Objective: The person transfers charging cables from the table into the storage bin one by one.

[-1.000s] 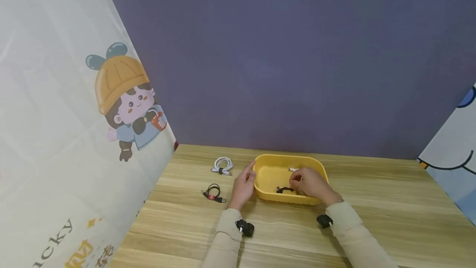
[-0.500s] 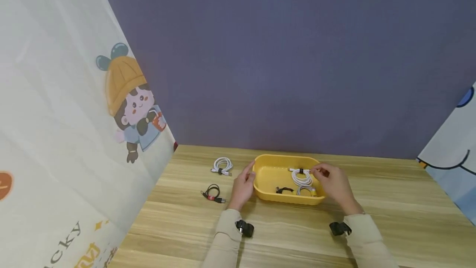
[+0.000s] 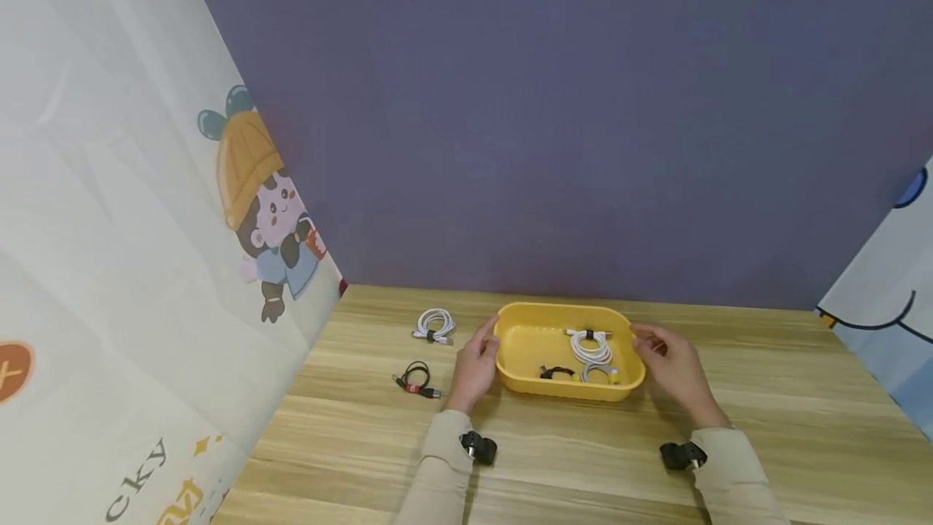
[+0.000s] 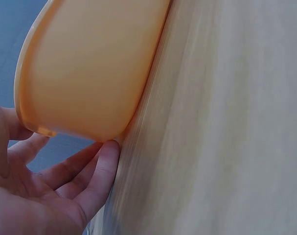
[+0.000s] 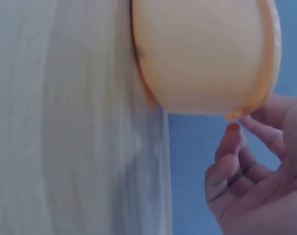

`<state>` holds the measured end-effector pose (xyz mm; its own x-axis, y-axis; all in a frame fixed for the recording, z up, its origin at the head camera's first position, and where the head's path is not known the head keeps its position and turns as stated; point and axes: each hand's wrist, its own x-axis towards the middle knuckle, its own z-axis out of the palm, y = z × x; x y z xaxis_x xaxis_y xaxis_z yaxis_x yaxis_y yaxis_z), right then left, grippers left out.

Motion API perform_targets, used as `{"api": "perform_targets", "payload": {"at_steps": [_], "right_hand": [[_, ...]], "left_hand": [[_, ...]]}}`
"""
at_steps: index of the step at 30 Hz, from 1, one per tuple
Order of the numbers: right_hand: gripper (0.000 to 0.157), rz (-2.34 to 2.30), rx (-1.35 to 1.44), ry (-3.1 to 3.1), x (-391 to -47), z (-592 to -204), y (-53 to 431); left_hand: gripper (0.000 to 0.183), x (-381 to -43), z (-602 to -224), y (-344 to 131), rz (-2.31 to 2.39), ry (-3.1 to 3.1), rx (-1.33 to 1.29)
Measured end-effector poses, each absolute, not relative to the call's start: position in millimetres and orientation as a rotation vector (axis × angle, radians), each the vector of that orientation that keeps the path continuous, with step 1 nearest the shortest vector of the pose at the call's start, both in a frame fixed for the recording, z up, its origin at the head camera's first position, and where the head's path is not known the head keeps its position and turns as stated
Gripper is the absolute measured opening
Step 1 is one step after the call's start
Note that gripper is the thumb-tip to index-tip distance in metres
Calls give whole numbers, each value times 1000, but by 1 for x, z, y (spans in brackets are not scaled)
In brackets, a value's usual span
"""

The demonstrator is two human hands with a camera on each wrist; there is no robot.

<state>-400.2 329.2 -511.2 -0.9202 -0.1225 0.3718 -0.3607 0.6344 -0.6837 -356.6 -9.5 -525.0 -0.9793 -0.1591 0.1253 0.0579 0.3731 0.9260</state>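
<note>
A yellow tray [image 3: 528, 343] stands on the wooden table with both hands at its ends. My left hand [image 3: 472, 371] holds the left end, thumb by the rim; in the left wrist view its fingertips [image 4: 109, 149] touch low on the end wall. At the other end my right hand [image 3: 679, 367] holds the rim with thumb and forefinger, the other fingers [image 5: 221, 171] curled below it. Inside the tray, toward the right, lie a coiled white cable [image 3: 592, 352], a grey cable [image 3: 598, 373] with a yellow end and a small black cable [image 3: 558, 370].
Left of the tray, a coiled white cable [image 3: 436, 321] with a black tie lies on the table [image 3: 568, 460]. Nearer is a coiled black USB cable [image 3: 416, 377] with a red tag. A dark blue panel [image 3: 547, 120] rises behind the table, a printed white sheet [image 3: 109, 209] at left.
My right hand has let go of the coiled white cable inside the tray and moved right, out to the tray's right rim. The left hand has stayed at the left end.
</note>
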Motion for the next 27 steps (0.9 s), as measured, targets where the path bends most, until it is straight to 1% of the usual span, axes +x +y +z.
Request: {"api": "perform_targets", "payload": {"at_steps": [7,10,19,27], "right_hand": [[37,1226,389,-2626,-404,-518,337],[39,1277,434,-2636,-406,-520,339],[54,1745,620,-2644,-405,-521,348],[58,1715,698,-2735,-405,-520,354]], "left_hand": [[44,-358,-527,-10,-1661,-2444,89],[45,-358,-526,-11,-1655,-2446,84],[44,-358,-526,-11,-1650,-2444,81],[44,-358,-524,-10,-1680,-2448,89]]}}
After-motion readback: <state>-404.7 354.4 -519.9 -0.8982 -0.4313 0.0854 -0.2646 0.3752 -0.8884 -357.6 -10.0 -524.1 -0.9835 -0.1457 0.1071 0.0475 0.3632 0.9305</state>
